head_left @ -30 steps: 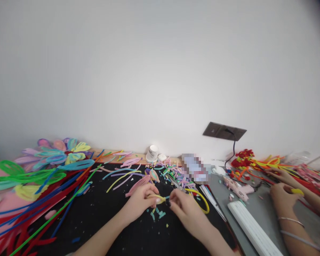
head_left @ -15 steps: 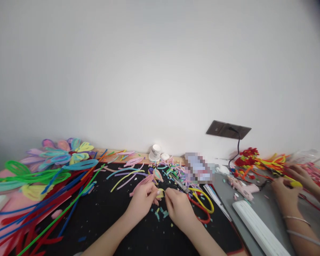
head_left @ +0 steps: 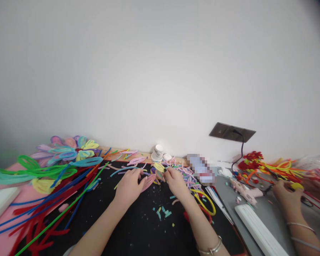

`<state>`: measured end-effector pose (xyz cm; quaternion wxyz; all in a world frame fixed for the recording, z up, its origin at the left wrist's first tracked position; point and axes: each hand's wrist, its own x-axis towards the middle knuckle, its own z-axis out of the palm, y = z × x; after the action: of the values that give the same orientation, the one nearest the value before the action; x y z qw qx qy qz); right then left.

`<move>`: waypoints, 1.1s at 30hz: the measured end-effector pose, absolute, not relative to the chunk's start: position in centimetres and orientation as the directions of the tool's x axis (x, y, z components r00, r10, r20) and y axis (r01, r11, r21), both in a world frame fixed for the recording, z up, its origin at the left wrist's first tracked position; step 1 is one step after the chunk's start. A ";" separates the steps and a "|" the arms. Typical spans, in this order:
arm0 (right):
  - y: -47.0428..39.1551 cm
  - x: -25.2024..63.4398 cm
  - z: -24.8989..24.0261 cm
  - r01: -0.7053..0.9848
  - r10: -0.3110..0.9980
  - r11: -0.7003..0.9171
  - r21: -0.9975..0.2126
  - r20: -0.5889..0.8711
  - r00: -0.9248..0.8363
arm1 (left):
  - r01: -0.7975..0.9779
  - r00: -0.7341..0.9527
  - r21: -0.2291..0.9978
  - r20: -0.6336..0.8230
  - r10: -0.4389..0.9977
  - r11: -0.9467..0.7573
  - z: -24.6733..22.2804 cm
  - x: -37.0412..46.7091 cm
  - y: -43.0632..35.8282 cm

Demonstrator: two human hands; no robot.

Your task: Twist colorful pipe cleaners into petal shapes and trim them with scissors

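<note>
Over the black mat (head_left: 138,227), my right hand (head_left: 176,182) pinches a small yellow pipe-cleaner loop (head_left: 159,167) at its right end. Purple and peach loops lie just under and beside it. My left hand (head_left: 129,186) is to the left, its thumb and fingers apart, close to a pink pipe-cleaner loop (head_left: 148,183). Whether its fingertips touch that loop is hard to see. Many short cut pipe-cleaner pieces (head_left: 190,177) are heaped beyond my right hand. Small teal scraps (head_left: 164,212) lie on the mat nearer to me.
A paper cup (head_left: 158,153) stands by the wall. Yellow-handled scissors (head_left: 212,206) and a phone (head_left: 202,170) lie right of my hand. Further right are a pink glue gun (head_left: 246,192), a white bar (head_left: 260,229) and another person's hands. Pipe-cleaner flowers (head_left: 69,151) are at left.
Both my hands have moved forward and apart. The yellow loop, earlier between them, is now by the purple and peach loops in my right hand. My left hand has opened.
</note>
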<state>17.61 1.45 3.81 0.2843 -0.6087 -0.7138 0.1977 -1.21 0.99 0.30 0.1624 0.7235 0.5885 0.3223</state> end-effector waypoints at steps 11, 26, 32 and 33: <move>3.4 15.7 2.6 0.803 0.983 0.184 -0.567 0.089 -0.162 | 0.819 0.028 0.548 0.254 0.967 -0.168 0.5 -1.9 1.5; 2.2 17.4 0.9 0.698 0.936 0.268 -0.665 0.352 -0.024 | 0.945 -0.012 0.322 0.197 0.980 -0.053 -0.7 -4.7 3.2; 1.9 17.6 0.8 0.695 0.915 0.284 -0.661 0.402 0.009 | 0.872 -0.024 0.462 0.371 0.928 -0.162 -1.4 -5.1 3.7; 1.9 17.6 0.8 0.687 0.914 0.286 -0.669 0.406 0.015 | 0.838 -0.040 0.506 0.431 0.901 -0.205 -1.4 -5.1 3.8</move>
<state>17.61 1.88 0.84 0.4117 -0.5815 -0.6880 0.1379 -5.06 3.80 -1.45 0.0448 0.6914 0.6290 0.3526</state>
